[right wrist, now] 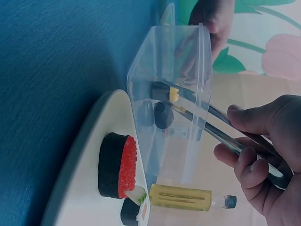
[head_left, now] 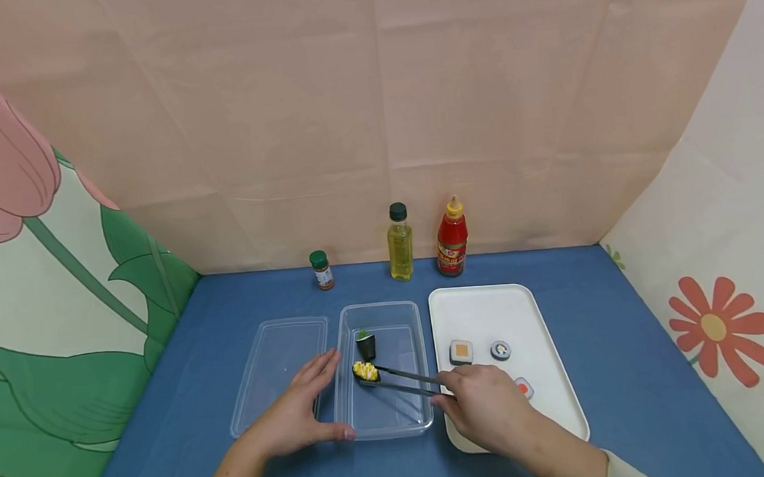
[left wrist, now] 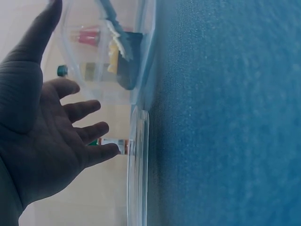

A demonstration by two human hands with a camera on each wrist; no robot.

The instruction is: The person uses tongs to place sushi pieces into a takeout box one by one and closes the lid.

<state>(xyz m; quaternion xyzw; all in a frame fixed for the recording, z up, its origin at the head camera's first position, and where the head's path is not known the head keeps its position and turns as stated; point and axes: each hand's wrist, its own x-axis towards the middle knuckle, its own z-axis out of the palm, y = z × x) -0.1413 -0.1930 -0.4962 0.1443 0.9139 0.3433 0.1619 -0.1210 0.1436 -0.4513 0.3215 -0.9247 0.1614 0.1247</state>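
Observation:
My right hand (head_left: 487, 411) grips a pair of dark metal tongs (head_left: 401, 389), which reach into a clear plastic container (head_left: 397, 433). Between the tong tips is a sushi piece with a yellow topping and white drizzle (head_left: 365, 371), low inside the container. Just behind it stands a dark cone-shaped sushi piece with a green top (head_left: 366, 347). My left hand (head_left: 294, 415) is beside the container's left wall, fingers spread and thumb apart; whether it touches the wall I cannot tell. In the left wrist view its palm (left wrist: 47, 132) holds nothing.
A clear lid (head_left: 278, 361) lies left of the container. To the right, a white tray (head_left: 478, 302) bears several sushi pieces, including a red-topped one (right wrist: 124, 165). Along the back stand a green-capped jar (head_left: 322, 271), an oil bottle (head_left: 400, 248) and a red sauce bottle (head_left: 451, 241).

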